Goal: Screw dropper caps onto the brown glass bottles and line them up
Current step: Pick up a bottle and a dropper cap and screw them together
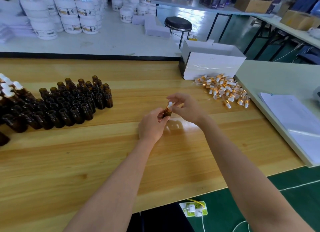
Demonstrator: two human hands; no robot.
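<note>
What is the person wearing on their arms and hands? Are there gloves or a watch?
Nothing that shows. The left arm and the right arm are bare right to the picture's edge, with no sleeves in sight. The left hand and the right hand have no gloves, and no watch, bracelet or ring can be seen.

Not much to report body-wise, honestly. The left forearm (121, 179) shows at about 7 o'clock and the right forearm (242, 162) at 5 o'clock, both slim and bare right to the frame edge. The left hand (152, 126) and right hand (187, 108) are bare too, with slender fingers (173, 97). Some dark clothing (155, 219) shows at 6 o'clock, too dim to name.
</note>
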